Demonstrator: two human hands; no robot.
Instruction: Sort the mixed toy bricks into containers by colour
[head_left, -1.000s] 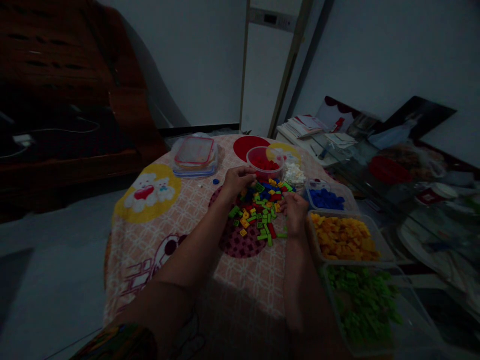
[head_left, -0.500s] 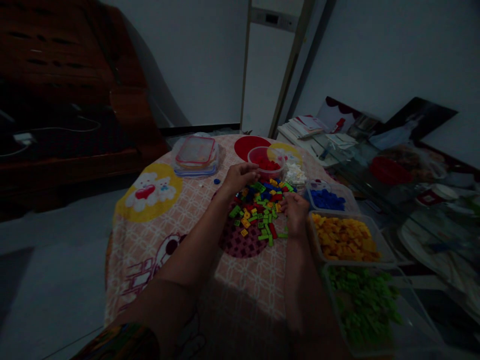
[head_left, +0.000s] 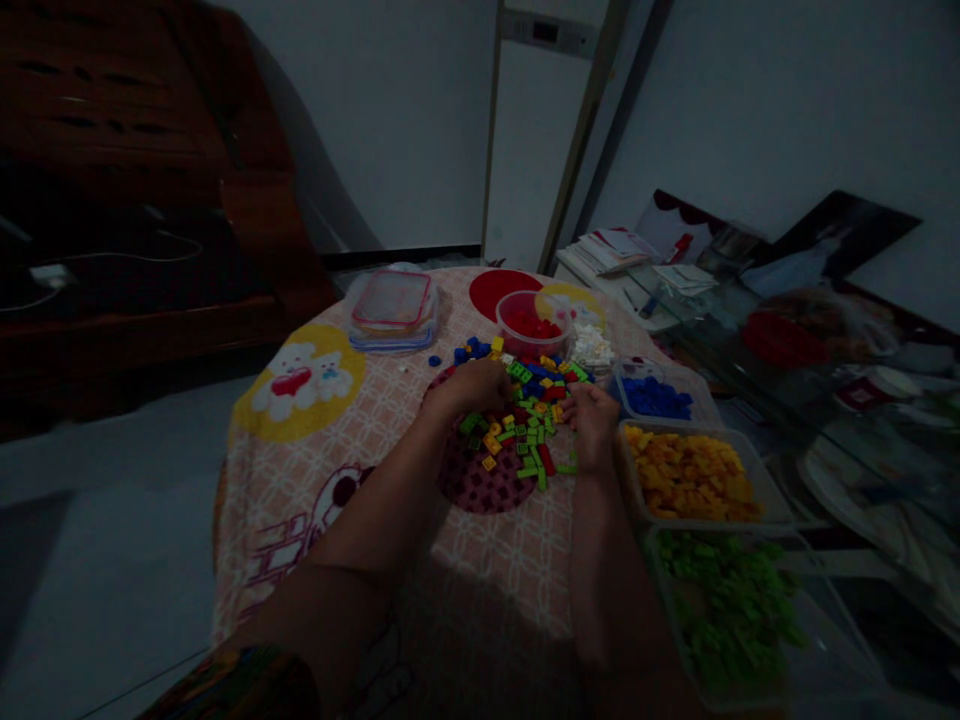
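A mixed pile of toy building bricks (head_left: 535,436) in green, yellow, red and blue lies on the patterned tablecloth. My left hand (head_left: 480,384) reaches into the left side of the pile, knuckles up, its fingers curled down; what they hold, if anything, is hidden. At the pile's right edge is my right hand (head_left: 592,408), thumb and fingers drawn together, with anything between them too small to make out. Just beyond the pile stands a round clear tub (head_left: 517,341) with red bricks inside. White bricks (head_left: 591,346) are heaped beside it.
Along the right side stand clear boxes: one of blue bricks (head_left: 655,398), one of yellow bricks (head_left: 688,474), one of green bricks (head_left: 731,610). Stacked lids (head_left: 393,302) lie at the back left. A glass table (head_left: 802,400) with clutter adjoins on the right.
My left hand has moved from beside the red-brick tub down into the pile, its fingers now curling downward. Blue bricks behind it have come into view. My right hand has hardly moved.
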